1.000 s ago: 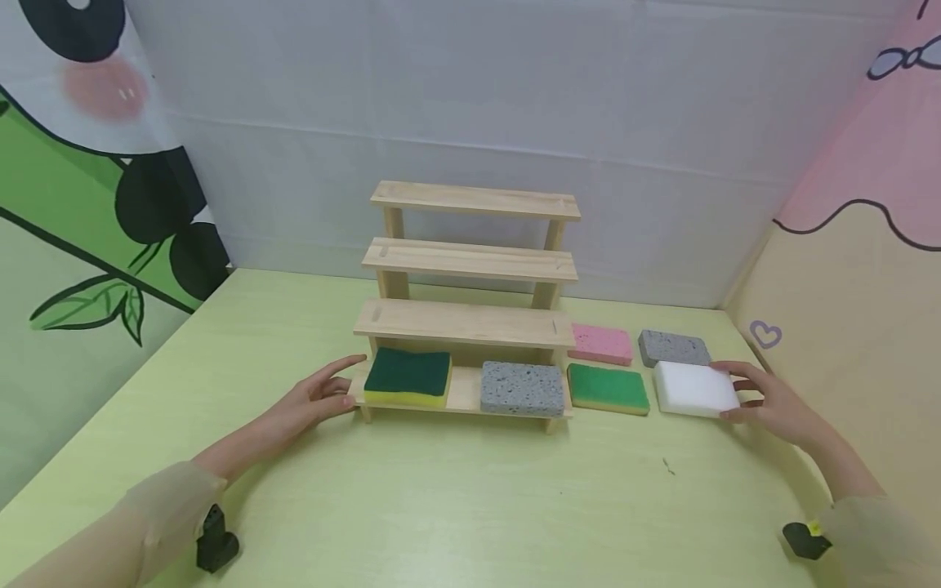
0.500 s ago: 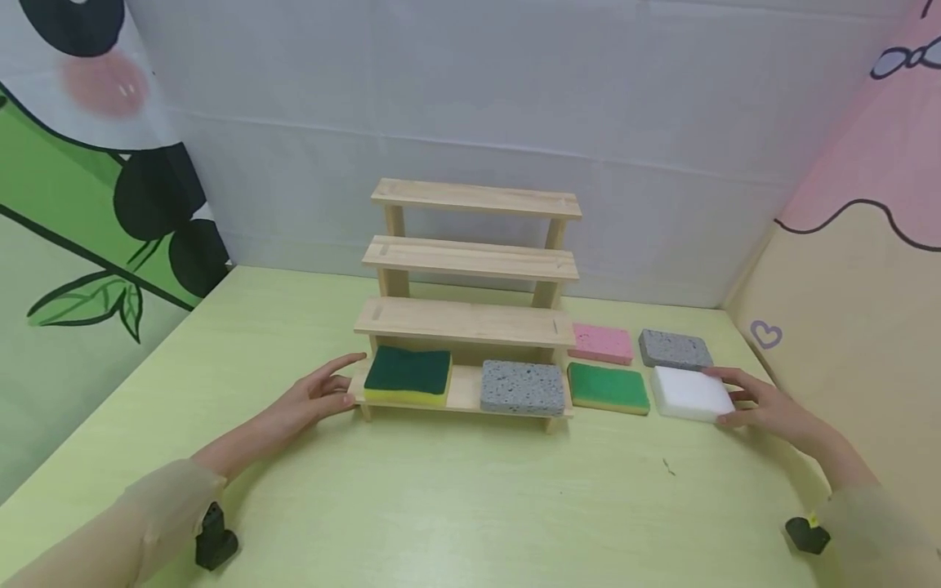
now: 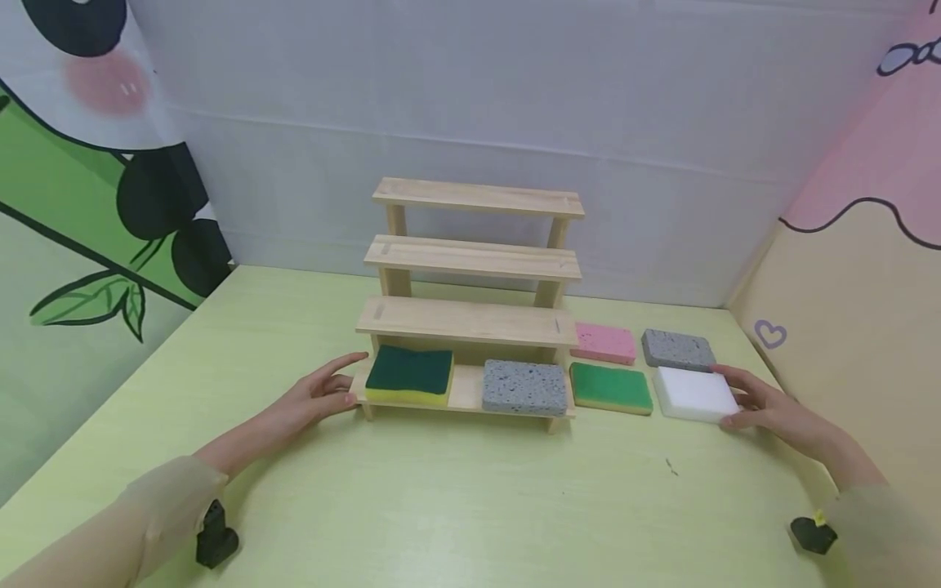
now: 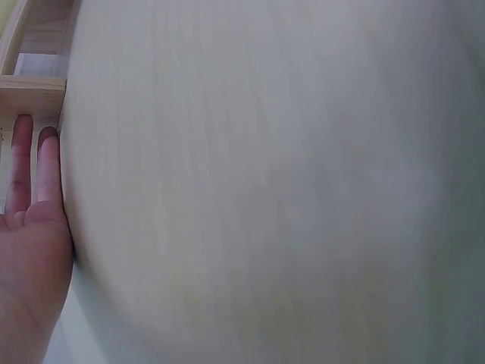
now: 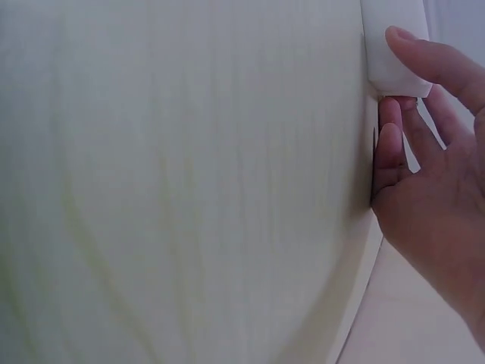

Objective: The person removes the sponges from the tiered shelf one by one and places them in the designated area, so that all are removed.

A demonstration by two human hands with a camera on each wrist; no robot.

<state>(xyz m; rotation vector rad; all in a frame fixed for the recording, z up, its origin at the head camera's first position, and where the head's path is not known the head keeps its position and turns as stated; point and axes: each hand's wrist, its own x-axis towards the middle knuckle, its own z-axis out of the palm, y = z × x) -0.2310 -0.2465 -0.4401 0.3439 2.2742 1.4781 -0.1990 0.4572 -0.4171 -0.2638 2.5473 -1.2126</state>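
Observation:
My right hand (image 3: 772, 412) holds a white sponge (image 3: 697, 394) by its right end, thumb at the near corner and index finger at the far one. The sponge lies at the right of the table, and its end also shows in the right wrist view as a white block (image 5: 395, 49). My left hand (image 3: 305, 404) touches the left end of the wooden tiered stand (image 3: 470, 320) at its lowest shelf; two straight fingers reach the wood in the left wrist view. A dark green and yellow sponge (image 3: 409, 371) and a speckled grey sponge (image 3: 524, 387) lie on that shelf.
Between stand and white sponge lies a green sponge (image 3: 610, 387). Behind are a pink sponge (image 3: 604, 342) and another grey sponge (image 3: 678, 349). A pale fabric wall (image 3: 478, 98) stands behind the table (image 3: 456, 506), with printed panels at both sides.
The white sponge has shifted slightly toward me with my right hand and sits a little farther from the grey sponge behind it. My left hand stays at the stand.

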